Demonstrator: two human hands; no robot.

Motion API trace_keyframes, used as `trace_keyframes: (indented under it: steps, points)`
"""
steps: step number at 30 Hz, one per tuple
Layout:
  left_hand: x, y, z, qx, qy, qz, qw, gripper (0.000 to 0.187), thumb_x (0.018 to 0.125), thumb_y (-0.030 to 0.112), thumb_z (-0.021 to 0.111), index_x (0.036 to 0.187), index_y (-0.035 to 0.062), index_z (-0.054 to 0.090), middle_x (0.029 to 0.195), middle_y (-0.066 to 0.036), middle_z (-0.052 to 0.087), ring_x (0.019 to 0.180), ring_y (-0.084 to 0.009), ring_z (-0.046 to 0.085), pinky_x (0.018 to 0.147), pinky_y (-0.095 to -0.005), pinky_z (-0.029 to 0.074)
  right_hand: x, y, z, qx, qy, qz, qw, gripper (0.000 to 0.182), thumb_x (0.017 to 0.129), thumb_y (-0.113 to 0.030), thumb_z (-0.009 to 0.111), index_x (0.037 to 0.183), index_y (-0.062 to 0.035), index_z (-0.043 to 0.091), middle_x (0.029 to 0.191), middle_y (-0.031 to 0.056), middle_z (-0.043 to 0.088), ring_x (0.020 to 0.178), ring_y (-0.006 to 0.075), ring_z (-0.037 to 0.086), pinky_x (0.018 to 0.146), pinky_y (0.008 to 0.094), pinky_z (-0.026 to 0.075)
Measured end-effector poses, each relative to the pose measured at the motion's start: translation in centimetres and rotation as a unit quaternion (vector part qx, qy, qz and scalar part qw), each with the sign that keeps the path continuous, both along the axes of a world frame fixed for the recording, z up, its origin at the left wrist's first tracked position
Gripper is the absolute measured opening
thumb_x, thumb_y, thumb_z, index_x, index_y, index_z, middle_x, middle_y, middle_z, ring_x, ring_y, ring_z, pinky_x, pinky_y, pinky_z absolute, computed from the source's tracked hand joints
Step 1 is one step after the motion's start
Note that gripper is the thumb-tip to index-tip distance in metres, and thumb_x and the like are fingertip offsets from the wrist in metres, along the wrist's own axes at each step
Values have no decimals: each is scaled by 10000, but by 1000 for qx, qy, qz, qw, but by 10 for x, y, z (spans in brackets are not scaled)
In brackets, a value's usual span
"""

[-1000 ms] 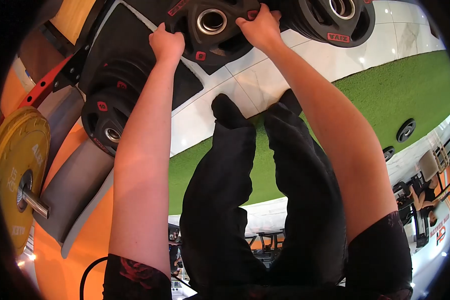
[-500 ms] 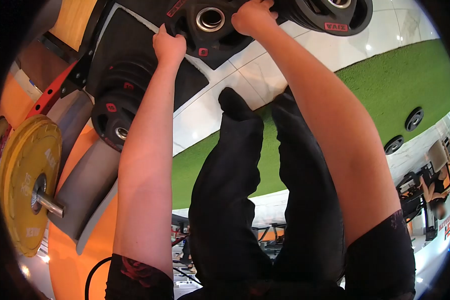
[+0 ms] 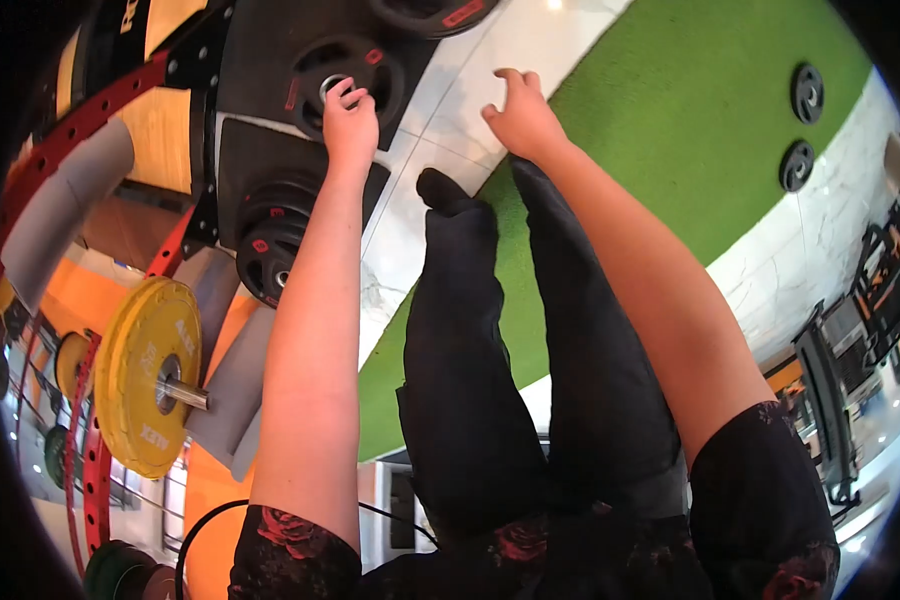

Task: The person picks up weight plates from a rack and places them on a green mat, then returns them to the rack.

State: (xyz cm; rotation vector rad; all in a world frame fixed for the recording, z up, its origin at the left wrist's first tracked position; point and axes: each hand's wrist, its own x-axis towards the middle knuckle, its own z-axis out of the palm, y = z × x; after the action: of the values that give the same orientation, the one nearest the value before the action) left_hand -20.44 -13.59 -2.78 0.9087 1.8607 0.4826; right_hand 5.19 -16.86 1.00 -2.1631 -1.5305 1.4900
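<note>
A dark weight plate (image 3: 385,95) with red labels lies on the black mat (image 3: 255,70) at the upper centre. My left hand (image 3: 350,120) is over this plate, near its metal-ringed hole, with its fingers apart; contact with the plate cannot be made out. My right hand (image 3: 520,110) is off to the right above the white tiles, its fingers spread and holding nothing. Several dark plates (image 3: 270,250) lie stacked left of my left forearm. Another dark plate (image 3: 435,12) is cut off by the top edge.
A yellow plate (image 3: 140,375) sits on a metal bar at the left, beside a red rack frame (image 3: 80,110). Green turf (image 3: 660,130) spans the right, where two small dark plates (image 3: 807,93) lie. My legs (image 3: 460,330) are below my hands. Gym equipment (image 3: 830,400) stands far right.
Both hands have come off the edges of the dark plate, and their fingers have opened. The right hand has moved away from it. The view has shifted, showing more of the rack.
</note>
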Motion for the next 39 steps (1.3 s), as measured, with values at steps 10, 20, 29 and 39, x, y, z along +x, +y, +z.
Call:
trace_keyframes:
  steps: [10,20,29,39]
  points:
    - [201,19,134,97,-21,-246,964,422,922,202,628,1304,45,545,1084,-129,718,929,-246,713,825,-368,543,201,-116,121,44,-73,-259,962,557,876,-157,650,1382,-18,465,1330,253,471,1198,376,556,1007,439,487]
    - [437,-86,218,74,-54,-386,918,442,959,142,595,1376,40,491,1151,-137,671,957,-237,692,803,-350,554,377,-232,170,98,-35,-453,885,566,890,-173,654,1397,-24,451,1268,204,473,1024,295,580,942,404,504]
    - [724,-208,236,61,-15,-467,882,452,966,184,593,1390,64,491,1170,-111,660,985,-209,659,853,-357,529,627,-411,212,37,-67,-517,852,571,900,-202,654,1403,-35,441,1342,214,447,1219,358,538,1032,430,461]
    - [938,-250,242,77,-51,-501,860,455,945,172,610,1371,47,508,1097,-101,684,890,-214,672,809,-364,535,835,-478,215,-10,-118,-579,806,568,902,-223,644,1403,-51,440,1329,191,455,1144,336,572,993,426,482]
